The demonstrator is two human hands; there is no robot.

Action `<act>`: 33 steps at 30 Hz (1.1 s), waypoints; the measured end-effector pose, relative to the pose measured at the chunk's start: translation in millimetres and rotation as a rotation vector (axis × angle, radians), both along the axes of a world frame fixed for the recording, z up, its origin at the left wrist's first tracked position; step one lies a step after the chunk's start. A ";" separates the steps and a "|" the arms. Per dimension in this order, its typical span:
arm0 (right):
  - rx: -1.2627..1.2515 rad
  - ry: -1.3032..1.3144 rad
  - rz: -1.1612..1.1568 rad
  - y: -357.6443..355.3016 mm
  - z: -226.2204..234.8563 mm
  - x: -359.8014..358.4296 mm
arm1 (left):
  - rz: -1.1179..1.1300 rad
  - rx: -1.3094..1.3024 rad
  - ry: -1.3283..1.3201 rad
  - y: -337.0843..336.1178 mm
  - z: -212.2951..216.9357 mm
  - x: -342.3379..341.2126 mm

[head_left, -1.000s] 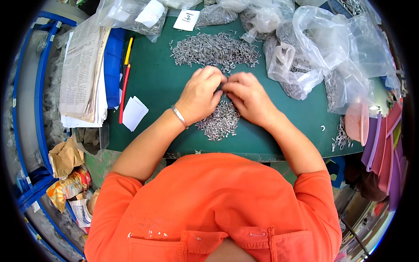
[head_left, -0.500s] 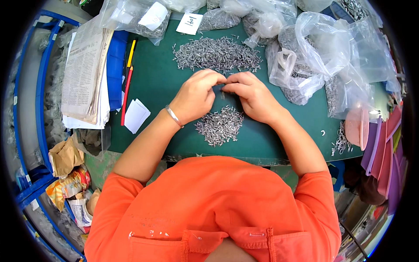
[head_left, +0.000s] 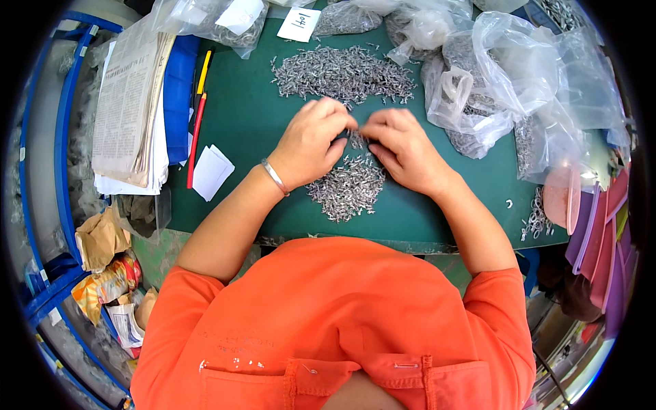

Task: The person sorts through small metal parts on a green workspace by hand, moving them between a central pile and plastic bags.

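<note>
Both hands shifted slightly toward 12 o'clock. Left hand and right hand, fingertips pinched together on small metal part, above near pile; larger pile at 12 o'clock on green mat.

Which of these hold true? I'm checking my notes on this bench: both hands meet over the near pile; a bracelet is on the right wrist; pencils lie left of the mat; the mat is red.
1. The left hand and right hand meet above the near pile of small metal parts: true.
2. The bracelet is on the right wrist: false, the left.
3. The pencils lie at the mat's left side: true.
4. The mat is red: false, green.
</note>
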State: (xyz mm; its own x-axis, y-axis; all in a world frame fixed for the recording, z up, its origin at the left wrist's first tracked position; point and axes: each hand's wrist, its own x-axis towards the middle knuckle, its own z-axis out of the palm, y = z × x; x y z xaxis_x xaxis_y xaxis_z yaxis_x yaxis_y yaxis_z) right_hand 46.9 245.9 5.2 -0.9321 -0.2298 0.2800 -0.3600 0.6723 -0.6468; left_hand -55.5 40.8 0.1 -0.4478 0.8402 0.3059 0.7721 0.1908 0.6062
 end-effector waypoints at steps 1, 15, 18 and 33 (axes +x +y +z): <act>-0.070 -0.058 0.028 1.6 1.8 4.1 | -0.072 -0.032 -0.071 -6.4 -4.0 -2.0; -0.055 -0.117 0.111 -10.1 8.0 12.1 | -0.103 0.030 -0.240 -19.4 1.0 42.6; 0.032 0.083 -0.013 -10.2 11.1 -11.4 | 0.082 0.191 0.040 -5.8 8.6 22.8; 0.031 0.134 -0.107 3.3 -6.1 -17.4 | 0.266 0.190 -0.054 -2.9 -2.2 10.0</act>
